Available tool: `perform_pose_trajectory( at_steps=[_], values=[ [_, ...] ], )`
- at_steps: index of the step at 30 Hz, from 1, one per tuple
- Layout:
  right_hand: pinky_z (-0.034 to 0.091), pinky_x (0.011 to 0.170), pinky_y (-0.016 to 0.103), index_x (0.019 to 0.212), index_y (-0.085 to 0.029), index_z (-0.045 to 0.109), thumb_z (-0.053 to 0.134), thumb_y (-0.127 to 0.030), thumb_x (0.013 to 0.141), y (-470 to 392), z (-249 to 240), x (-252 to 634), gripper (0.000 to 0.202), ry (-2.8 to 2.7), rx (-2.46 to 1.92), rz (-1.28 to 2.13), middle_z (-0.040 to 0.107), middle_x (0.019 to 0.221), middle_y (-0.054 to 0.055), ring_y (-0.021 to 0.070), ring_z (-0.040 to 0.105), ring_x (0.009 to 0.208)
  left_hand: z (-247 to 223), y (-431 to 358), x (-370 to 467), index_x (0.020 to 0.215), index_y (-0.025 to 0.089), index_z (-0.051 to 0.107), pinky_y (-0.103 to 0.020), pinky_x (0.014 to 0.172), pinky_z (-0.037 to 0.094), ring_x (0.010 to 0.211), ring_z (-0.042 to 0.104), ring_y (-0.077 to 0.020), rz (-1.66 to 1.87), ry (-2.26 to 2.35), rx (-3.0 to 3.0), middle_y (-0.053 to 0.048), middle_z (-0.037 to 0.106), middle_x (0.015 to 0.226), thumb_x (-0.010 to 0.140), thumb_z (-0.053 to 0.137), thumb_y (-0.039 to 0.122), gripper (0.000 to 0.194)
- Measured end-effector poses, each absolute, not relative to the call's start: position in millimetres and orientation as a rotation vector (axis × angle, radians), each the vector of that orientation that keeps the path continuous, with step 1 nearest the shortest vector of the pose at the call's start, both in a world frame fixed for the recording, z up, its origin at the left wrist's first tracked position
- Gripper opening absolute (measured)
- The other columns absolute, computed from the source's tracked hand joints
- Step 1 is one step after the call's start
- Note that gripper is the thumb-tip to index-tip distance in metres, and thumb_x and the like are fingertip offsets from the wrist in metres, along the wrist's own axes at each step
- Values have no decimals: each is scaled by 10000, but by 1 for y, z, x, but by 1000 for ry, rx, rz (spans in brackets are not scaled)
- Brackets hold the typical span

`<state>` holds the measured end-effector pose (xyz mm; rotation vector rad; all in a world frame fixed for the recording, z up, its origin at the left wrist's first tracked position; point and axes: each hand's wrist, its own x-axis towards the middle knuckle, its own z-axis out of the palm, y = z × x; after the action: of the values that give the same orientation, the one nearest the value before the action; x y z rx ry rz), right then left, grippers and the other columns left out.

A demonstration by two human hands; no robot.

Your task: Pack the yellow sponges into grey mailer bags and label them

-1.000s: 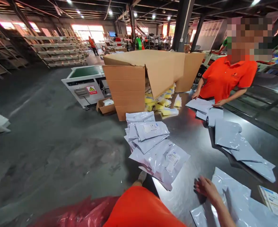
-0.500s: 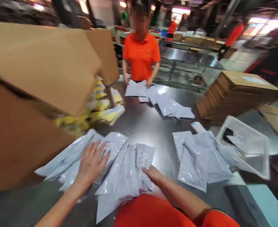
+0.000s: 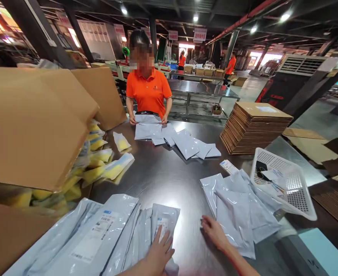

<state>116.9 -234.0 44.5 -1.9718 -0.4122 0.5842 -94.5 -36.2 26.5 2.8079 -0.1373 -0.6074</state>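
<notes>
Several grey-white mailer bags with labels overlap in a row along the near left of the metal table. My left hand lies with spread fingers on the rightmost bag of that row, over the lower part of its label. To the right, my right hand is over bare table beside another pile of grey bags. Its fingers are bent and bunched; whether anything is between them is hidden.
A big open carton stands at left, with yellow-and-white packets beside it. Across the table a person holds a white bag near more bags. Right are stacked flat cardboard, a white basket and a light-blue box.
My left hand has moved right, from the left bags to the rightmost one. My right hand has left that bag and moved right. The view has tilted up.
</notes>
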Motion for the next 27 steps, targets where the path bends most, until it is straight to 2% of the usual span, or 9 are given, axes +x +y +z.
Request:
perform_pose_trajectory(
  at_steps=[3,6,10,13,15,17,21,23,27],
  values=[
    [493,1002,440,1006,-241,714,616,-341,757,-271,36,165,285,-485,-2053,317,723,1074,103,304,664,1045,14,-42,-103,1332,269,646,-728,1133,-107,1464,256,-466,-599,-57,2881,-175,518,1468,766,664,643,679],
    [464,1030,448,1057,-226,693,563,-324,803,-285,47,211,302,-557,-2088,184,710,1124,106,289,647,1072,18,-56,-95,1188,219,745,-744,1122,-87,1394,366,-499,-633,63,2866,-203,641,1319,770,665,631,592],
    [437,1034,369,1157,-171,653,494,-204,891,-257,81,279,312,-789,-2227,133,669,1215,128,243,618,1119,46,-83,-56,1253,247,683,-678,1166,134,1218,569,-391,-479,112,2760,-149,707,1187,870,583,590,524],
    [379,1080,334,1215,-131,625,528,-143,889,-227,96,349,341,-818,-2397,194,613,1304,156,238,552,1228,59,-105,-18,1358,318,588,-528,1165,330,1287,537,-321,-374,41,2658,-94,613,1379,932,522,542,486],
    [353,1098,358,1234,-94,604,573,-129,864,-215,97,398,374,-740,-2502,241,570,1341,202,271,504,1285,54,-114,1,1395,344,555,-464,1148,401,1340,507,-306,-397,36,2615,-66,558,1455,948,493,545,495],
    [344,1096,431,1284,-59,553,628,-132,826,-211,91,441,469,-609,-2596,276,510,1375,264,332,454,1327,42,-117,9,1423,346,532,-444,1134,440,1340,520,-303,-440,51,2592,-64,554,1462,956,457,562,520],
    [311,1060,597,1404,-42,412,808,-188,678,-218,65,496,840,-363,-2737,393,428,1396,343,454,379,1357,24,-110,7,1446,330,515,-415,1127,457,1330,539,-292,-552,112,2527,-72,571,1442,952,439,564,552],
    [311,1052,579,1423,-36,377,847,-219,636,-222,52,509,934,-327,-2765,457,424,1386,344,446,384,1352,27,-109,9,1427,316,541,-403,1139,440,1335,535,-283,-625,197,2478,-68,576,1437,952,441,537,534],
    [349,1034,467,1406,6,365,839,-319,659,-226,38,516,943,-336,-2793,505,416,1373,348,398,403,1340,48,-108,40,1352,288,613,-360,1125,446,1295,573,-246,-575,332,2388,-51,618,1396,962,436,446,457]
  ],
)
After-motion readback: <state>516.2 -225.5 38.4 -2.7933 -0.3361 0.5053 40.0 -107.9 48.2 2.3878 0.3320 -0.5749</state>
